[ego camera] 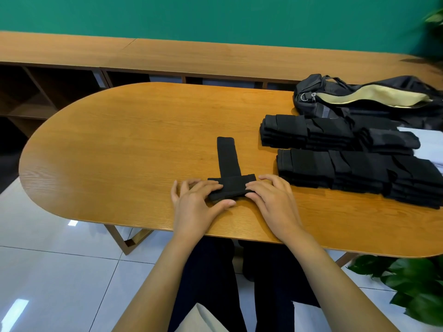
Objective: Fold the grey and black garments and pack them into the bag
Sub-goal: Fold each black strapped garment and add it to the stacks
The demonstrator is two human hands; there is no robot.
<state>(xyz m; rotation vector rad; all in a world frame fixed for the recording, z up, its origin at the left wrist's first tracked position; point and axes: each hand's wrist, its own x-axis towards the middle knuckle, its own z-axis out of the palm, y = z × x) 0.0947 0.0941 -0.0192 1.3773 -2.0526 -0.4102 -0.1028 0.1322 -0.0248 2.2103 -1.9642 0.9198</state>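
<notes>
A narrow black garment (227,156) lies on the wooden table (119,144), its near end rolled or folded into a crosswise band (232,186). My left hand (196,202) pinches the band's left end between thumb and fingers. My right hand (271,197) holds the band's right end with curled fingers. Two rows of folded black garments lie to the right, the far row (323,134) and the near row (359,173). The dark bag (359,94) lies open at the back right, showing a pale yellow lining.
A white sheet or cloth (429,137) peeks out beyond the garment rows at the right edge. A wooden shelf unit (167,53) runs along the green wall behind the table. Potted plant leaves (407,283) sit at the lower right beside my legs.
</notes>
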